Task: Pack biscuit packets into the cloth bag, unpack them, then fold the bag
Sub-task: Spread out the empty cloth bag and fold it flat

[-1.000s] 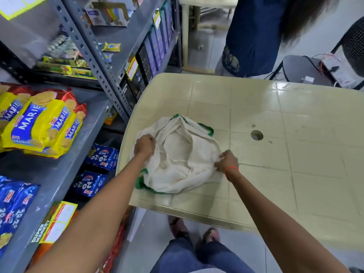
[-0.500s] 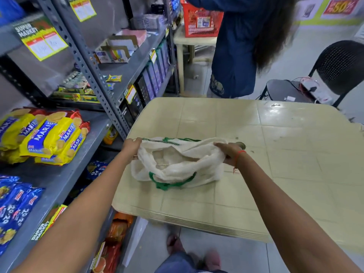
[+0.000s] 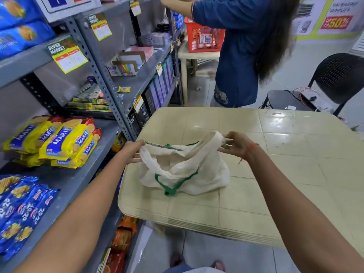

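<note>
Both hands pinch the rim of the limp cream cloth bag with green handles [image 3: 185, 170] on the beige tiled plastic table [image 3: 275, 174], left hand [image 3: 132, 150] and right hand [image 3: 235, 144] apart; spread the mouth wide and taut before loading the yellow Marie biscuit packets [image 3: 59, 142].

We see the table [image 3: 285, 174] bare right of and beyond the cloth bag [image 3: 185, 172] near its left edge. The shelf rack [image 3: 102, 79] crowds that edge; a standing person [image 3: 242, 56] blocks the far edge, a chair [image 3: 334, 83] the far right corner.
</note>
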`<state>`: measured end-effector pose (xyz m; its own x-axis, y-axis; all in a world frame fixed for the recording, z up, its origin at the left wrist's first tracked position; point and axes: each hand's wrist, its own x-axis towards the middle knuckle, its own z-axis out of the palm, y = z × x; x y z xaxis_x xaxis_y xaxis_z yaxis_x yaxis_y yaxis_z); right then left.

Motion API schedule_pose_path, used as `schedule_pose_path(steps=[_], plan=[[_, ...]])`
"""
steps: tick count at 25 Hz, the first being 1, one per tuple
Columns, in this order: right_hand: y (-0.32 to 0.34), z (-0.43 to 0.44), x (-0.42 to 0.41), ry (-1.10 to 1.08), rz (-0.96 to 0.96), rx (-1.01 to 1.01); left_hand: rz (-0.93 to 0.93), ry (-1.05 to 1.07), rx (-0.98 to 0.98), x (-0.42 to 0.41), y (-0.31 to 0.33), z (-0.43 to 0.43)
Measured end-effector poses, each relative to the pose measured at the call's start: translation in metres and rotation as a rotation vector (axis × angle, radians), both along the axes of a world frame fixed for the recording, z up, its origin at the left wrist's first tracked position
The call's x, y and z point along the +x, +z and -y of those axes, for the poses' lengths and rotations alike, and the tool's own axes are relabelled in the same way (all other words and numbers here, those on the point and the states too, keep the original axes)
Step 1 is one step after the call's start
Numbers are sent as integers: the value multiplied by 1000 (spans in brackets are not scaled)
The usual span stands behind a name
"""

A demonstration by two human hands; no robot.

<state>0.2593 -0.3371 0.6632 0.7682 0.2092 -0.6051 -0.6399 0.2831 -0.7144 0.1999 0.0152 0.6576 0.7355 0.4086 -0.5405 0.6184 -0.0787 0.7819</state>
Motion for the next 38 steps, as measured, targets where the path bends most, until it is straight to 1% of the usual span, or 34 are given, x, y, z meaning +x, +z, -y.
schedule_pose_path(steps=[1, 2, 3, 4, 6, 7, 8, 9, 10, 11, 12, 13, 14, 15, 16, 18, 19, 20, 21, 22, 24, 25, 26, 27, 28, 29, 30, 31, 32, 33, 34, 35, 36, 38], plan=[[2, 4, 1, 23, 43, -86, 5, -14, 13, 2, 4, -3], [2, 5, 3, 63, 104, -241, 6, -27, 45, 4, 7, -8], [5, 4, 3, 128, 170, -447, 7, -43, 89, 6, 9, -13], [6, 5, 3, 202, 233, -718, -8, -73, 151, 8, 10, -19], [8, 13, 0, 339, 329, -1345, -54, -108, 353, 10, 12, -35], [12, 18, -4, 367, 356, -1584, -100, -121, 457, 10, 14, -41], [15, 26, -6, 364, 374, -1742, -147, -141, 523, 11, 17, -44], [18, 32, -3, 352, 364, -1816, -181, -170, 546, 13, 22, -42], [22, 35, 2, 379, 332, -1810, -192, -195, 550, 15, 29, -38], [29, 36, 6, 439, 308, -1715, -190, -208, 543, 20, 36, -31], [38, 36, 10, 512, 269, -1531, -188, -218, 518, 26, 43, -26], [49, 36, 16, 526, 233, -1292, -192, -225, 479, 33, 50, -23], [60, 36, 21, 456, 213, -1074, -200, -236, 434, 38, 57, -22], [69, 37, 23, 370, 208, -987, -195, -234, 409, 43, 64, -24], [73, 39, 26, 322, 251, -1058, -182, -232, 398, 48, 70, -26], [67, 40, 24, 460, 323, -1610, -152, -227, 375, 56, 80, -29], [61, 37, 21, 510, 319, -1791, -141, -239, 384, 58, 83, -29], [58, 34, 19, 530, 310, -1832, -125, -253, 401, 61, 86, -28], [55, 33, 22, 516, 294, -1739, -100, -258, 425, 62, 88, -25], [57, 30, 24, 431, 247, -1506, -75, -247, 440, 65, 88, -23], [67, 25, 28, 214, 53, -867, -59, -233, 420, 68, 92, -17], [70, 23, 31, 129, 33, -610, -72, -232, 406, 67, 93, -16], [74, 20, 33, 46, 50, -432, -92, -234, 392, 68, 94, -15], [77, 19, 36, 39, 66, -334, -105, -234, 380, 69, 94, -15], [78, 19, 39, 85, 82, -332, -110, -231, 381, 71, 94, -16], [76, 20, 42, 181, 100, -399, -107, -220, 392, 74, 94, -19], [77, 22, 45, 324, 113, -555, -101, -205, 396, 77, 94, -24], [80, 26, 48, 446, 129, -794, -91, -179, 395, 79, 96, -29], [82, 28, 50, 483, 195, -1088, -82, -158, 398, 82, 99, -34], [84, 33, 55, 453, 287, -1374, -66, -146, 409, 85, 103, -38], [89, 36, 59, 387, 342, -1590, -52, -147, 415, 88, 108, -40], [95, 35, 63, 397, 359, -1733, -33, -143, 418, 93, 113, -39], [104, 31, 66, 399, 356, -1773, -13, -132, 412, 97, 120, -36], [119, 27, 76, 343, 390, -1731, 56, -45, 304, 106, 133, -26]])
